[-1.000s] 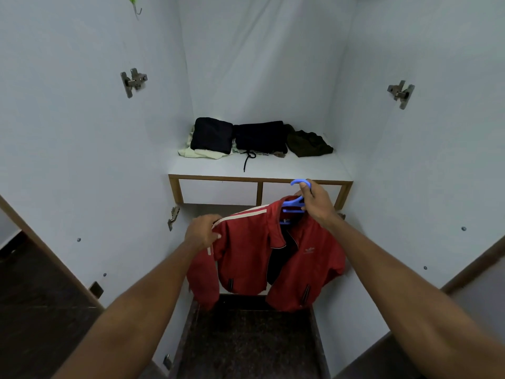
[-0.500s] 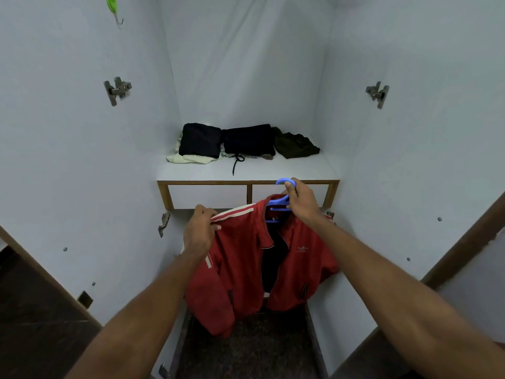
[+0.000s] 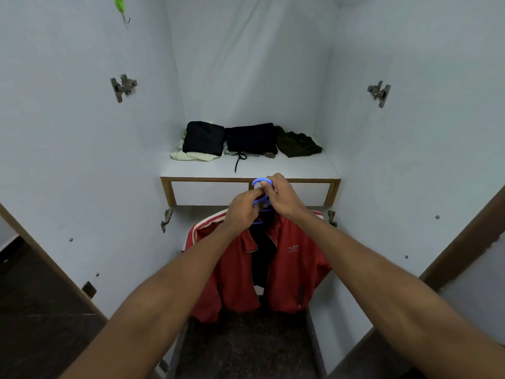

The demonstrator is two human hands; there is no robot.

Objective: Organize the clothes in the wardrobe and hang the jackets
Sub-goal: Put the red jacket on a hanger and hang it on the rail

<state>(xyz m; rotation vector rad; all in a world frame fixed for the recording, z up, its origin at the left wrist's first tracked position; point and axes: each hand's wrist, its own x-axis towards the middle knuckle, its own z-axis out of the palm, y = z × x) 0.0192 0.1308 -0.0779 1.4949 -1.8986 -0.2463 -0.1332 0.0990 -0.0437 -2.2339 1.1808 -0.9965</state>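
A red jacket (image 3: 289,269) with white shoulder stripes hangs open on a blue hanger (image 3: 258,183) in front of the wardrobe's lower part. My right hand (image 3: 282,196) grips the hanger's hook and neck from the right. My left hand (image 3: 243,209) holds the hanger's neck just below the hook, fingers curled round it. Both hands meet at the collar. On the white shelf (image 3: 300,166) behind lie two folded black garments (image 3: 203,138) (image 3: 250,138), a dark olive bundle (image 3: 296,144) and a cream cloth (image 3: 191,155) under the left black one.
White wardrobe walls close in left and right, each with a metal door hinge (image 3: 123,87) (image 3: 379,93). A green hanger hook (image 3: 120,6) shows at the top left. Open brown-edged doors flank both sides. Dark speckled floor (image 3: 246,346) lies under the jacket.
My left hand let go of the jacket's shoulder and moved right to the hanger's neck beside my right hand. The jacket now hangs straighter and more centred.
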